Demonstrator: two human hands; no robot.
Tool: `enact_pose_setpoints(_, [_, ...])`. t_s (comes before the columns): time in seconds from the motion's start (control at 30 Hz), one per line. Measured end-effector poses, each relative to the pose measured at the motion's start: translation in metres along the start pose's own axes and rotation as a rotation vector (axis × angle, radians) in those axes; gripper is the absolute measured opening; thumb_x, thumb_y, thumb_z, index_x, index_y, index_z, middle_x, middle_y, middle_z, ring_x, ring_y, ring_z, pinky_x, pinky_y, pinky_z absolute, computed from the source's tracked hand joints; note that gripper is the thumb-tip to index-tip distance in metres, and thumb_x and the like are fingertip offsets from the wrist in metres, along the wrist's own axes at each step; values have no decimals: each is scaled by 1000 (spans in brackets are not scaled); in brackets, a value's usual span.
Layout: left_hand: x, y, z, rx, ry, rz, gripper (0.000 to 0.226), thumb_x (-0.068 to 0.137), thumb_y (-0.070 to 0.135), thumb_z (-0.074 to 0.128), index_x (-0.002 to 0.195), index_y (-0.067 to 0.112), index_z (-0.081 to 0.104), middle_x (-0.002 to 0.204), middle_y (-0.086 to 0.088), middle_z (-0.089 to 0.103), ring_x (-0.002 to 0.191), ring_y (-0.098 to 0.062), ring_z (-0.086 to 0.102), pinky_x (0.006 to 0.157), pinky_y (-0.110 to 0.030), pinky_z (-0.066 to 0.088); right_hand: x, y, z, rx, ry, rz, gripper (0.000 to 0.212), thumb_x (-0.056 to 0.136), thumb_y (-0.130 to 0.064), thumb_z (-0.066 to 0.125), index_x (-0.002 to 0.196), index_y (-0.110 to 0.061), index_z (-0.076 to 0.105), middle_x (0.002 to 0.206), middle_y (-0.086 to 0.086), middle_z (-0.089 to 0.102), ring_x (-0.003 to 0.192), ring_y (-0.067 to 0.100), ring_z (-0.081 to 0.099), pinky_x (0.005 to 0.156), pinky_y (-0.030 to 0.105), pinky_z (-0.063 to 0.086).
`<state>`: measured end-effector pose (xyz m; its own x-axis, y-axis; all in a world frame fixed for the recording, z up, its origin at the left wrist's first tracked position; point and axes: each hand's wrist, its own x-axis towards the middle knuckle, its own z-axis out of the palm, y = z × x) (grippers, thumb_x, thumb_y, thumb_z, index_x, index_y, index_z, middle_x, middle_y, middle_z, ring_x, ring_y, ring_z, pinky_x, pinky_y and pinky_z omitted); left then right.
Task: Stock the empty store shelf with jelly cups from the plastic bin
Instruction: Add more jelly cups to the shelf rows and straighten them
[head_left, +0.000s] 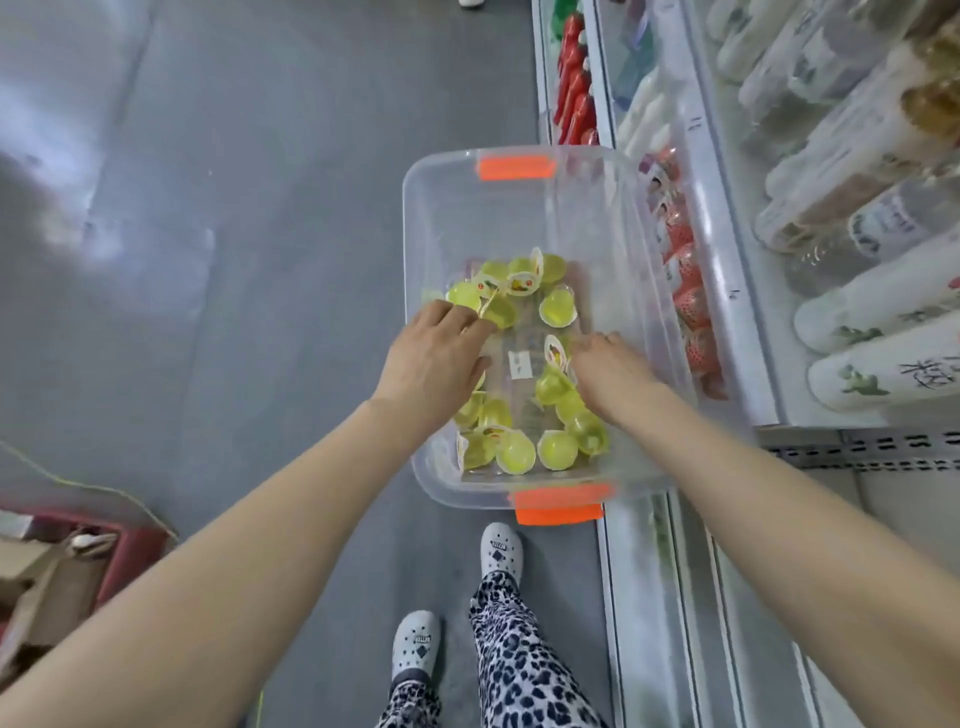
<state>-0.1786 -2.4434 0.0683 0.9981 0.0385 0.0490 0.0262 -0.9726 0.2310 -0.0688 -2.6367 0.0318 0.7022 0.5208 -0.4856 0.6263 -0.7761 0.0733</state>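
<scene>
Grey floor (234, 234) of a store aisle; a shelf unit (737, 332) runs along your right, stocked with white bottles (883, 312), red-patterned packs (691, 306) and, farther off, red bottles (574, 93).

Bin (441, 158): clear plastic, an orange latch at the far end (514, 167) and another at the near end (558, 506). It sits in front of you against the shelf front, its right rim overlapping the shelf edge. What bears it cannot be determined.

Jelly cups (558, 312): yellow-green, all in the bin, loose on its bottom in two clusters, one toward the far end and one at the near end. Some lie tipped, printed lids showing.

Left hand (436, 358): inside the bin at its left wall, back upward, fingers bent forward and lying on the far cluster. Whether you have hold of a cup cannot be told; the fingertips are hidden among the cups.

Right hand (610, 369): inside the bin at its right side, fingers turned down among the cups beside a tipped one. Grip cannot be told.

Your shoes (498, 551) stand just behind the bin. A cardboard box (41, 597) lies at lower left.
</scene>
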Motion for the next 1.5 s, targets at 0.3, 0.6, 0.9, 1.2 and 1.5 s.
enact_pose_setpoints(0.3, [2,-6,7,6,54,28,29,78,15,75,106,12,69,99,-5,69,97,-32,61,89,-40,49,47,-9,24,-59,-176,44,47,92,-16,52,136,-7,38,135,23,45,122,37,45,99,40,41])
enact_pose_setpoints(0.6, [5,-6,7,67,-29,26,28,88,24,66,114,17,66,111,-1,66,109,-28,54,101,-35,40,14,1,-11,213,150,-95,49,87,-23,58,131,-13,41,123,15,48,99,38,56,73,37,40])
enact_pose_setpoints(0.9, [44,42,41,-70,-314,-118,54,89,34,62,136,17,43,133,-6,48,120,-28,43,99,-37,38,-21,35,-42,184,487,-145,37,83,-21,63,116,-10,52,110,9,54,98,25,50,79,35,48])
enact_pose_setpoints(1.2, [64,61,130,16,-616,-216,43,93,21,55,132,12,40,126,-15,53,115,-34,51,92,-40,44,-15,46,-26,61,504,-209,51,78,-23,62,123,0,53,110,14,59,101,31,52,94,42,47])
enact_pose_setpoints(1.5, [58,48,94,-233,-435,-396,69,85,19,69,141,12,31,127,-11,53,113,-31,55,87,-36,44,-19,43,-32,81,466,-194,48,86,-28,55,128,-6,48,117,9,57,107,27,48,99,36,39])
